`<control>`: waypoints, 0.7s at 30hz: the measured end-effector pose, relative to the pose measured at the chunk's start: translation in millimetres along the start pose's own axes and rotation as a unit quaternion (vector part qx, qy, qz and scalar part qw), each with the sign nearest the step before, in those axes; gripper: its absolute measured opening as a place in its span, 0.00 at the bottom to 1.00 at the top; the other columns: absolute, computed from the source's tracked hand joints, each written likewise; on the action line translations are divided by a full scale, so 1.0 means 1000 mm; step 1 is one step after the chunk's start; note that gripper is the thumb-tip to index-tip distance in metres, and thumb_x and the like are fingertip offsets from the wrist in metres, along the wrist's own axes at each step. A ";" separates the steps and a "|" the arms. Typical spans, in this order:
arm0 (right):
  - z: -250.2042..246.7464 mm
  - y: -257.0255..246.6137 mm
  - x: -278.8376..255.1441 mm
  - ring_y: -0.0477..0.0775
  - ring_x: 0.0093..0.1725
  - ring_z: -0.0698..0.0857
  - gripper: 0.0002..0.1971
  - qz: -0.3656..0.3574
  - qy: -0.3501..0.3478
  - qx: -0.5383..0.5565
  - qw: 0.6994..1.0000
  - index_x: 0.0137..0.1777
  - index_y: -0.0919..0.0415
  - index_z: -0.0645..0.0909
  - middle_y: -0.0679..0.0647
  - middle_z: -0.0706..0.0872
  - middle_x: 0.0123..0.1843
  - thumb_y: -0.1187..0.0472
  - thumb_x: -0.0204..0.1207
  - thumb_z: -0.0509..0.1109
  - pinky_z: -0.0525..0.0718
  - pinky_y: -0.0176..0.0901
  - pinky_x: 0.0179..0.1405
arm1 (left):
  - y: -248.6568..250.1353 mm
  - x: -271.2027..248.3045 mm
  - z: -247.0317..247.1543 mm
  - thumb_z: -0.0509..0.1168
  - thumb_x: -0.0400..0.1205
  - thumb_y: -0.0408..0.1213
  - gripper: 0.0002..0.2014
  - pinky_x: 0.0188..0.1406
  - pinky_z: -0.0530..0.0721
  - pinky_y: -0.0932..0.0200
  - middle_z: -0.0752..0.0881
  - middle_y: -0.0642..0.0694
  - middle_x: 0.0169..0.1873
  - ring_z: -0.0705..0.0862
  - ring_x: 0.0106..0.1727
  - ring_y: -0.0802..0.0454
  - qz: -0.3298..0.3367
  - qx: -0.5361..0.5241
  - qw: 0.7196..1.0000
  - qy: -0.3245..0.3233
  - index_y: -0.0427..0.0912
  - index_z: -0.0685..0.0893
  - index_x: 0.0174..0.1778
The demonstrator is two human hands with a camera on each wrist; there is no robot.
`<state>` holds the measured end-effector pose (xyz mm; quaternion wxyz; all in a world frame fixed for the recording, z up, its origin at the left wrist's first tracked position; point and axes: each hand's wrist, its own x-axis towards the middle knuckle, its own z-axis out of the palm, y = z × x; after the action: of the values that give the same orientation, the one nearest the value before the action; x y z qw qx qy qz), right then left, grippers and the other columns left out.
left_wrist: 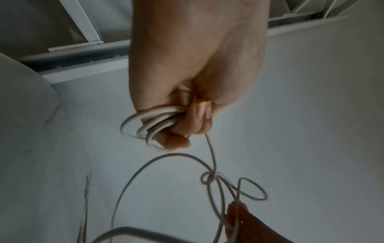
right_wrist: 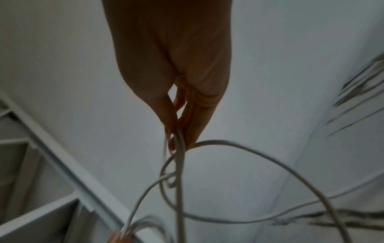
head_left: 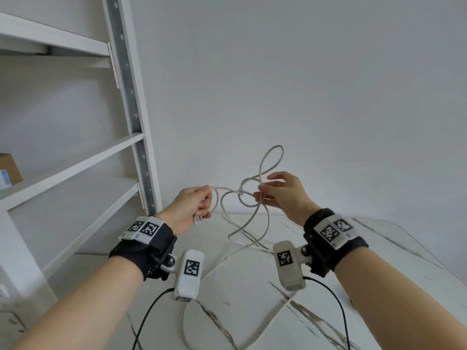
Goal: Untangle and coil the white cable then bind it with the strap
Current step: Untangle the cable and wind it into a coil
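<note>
A thin white cable (head_left: 243,198) hangs tangled in the air between my two hands above the marble table (head_left: 379,286). My left hand (head_left: 194,205) grips a small bundle of coiled turns (left_wrist: 149,125) in its fist. My right hand (head_left: 275,193) pinches strands of the cable (right_wrist: 178,144) between thumb and fingertips, just right of a loose knot (left_wrist: 208,178). One loop rises above the right hand (head_left: 274,157), others droop to the table. The long rest of the cable trails across the tabletop (head_left: 227,332). No strap shows in any view.
A white shelving unit (head_left: 75,173) with a metal upright (head_left: 131,97) stands at the left, with a cardboard box (head_left: 8,171) on one shelf. A plain white wall lies behind. Black wrist-camera leads (head_left: 336,304) hang over the table.
</note>
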<state>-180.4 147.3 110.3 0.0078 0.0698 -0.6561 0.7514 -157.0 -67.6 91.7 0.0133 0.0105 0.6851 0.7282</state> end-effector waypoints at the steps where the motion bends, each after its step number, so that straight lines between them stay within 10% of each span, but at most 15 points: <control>1: -0.007 -0.001 0.001 0.62 0.37 0.88 0.15 0.005 0.012 0.014 1.000 0.57 0.68 0.71 0.66 0.84 0.43 0.78 0.74 0.69 0.91 0.51 0.41 | -0.001 0.001 -0.002 0.54 0.88 0.38 0.16 0.34 0.76 0.57 0.64 0.54 0.17 0.60 0.16 0.57 0.009 0.004 1.000 0.016 0.40 0.71 0.34; 11: -0.054 0.016 0.017 0.56 0.31 0.83 0.14 0.038 0.114 -0.115 0.986 0.51 0.68 0.73 0.65 0.82 0.40 0.77 0.71 0.72 0.89 0.41 0.26 | -0.002 0.019 -0.006 0.55 0.88 0.39 0.16 0.35 0.75 0.57 0.64 0.51 0.19 0.61 0.17 0.57 0.056 -0.028 0.993 0.096 0.41 0.70 0.32; 21: -0.072 0.031 0.030 0.46 0.25 0.81 0.06 -0.030 0.010 -0.374 0.927 0.50 0.66 0.88 0.54 0.88 0.36 0.70 0.76 0.70 0.81 0.29 0.24 | -0.004 0.031 -0.016 0.54 0.87 0.36 0.16 0.33 0.77 0.59 0.67 0.53 0.14 0.63 0.14 0.58 0.036 -0.079 0.981 0.171 0.42 0.69 0.31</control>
<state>-220.2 211.6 73.5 0.0624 0.0733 -0.8870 0.4517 -188.0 -82.6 86.2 -0.1294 -0.0902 0.6166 0.7713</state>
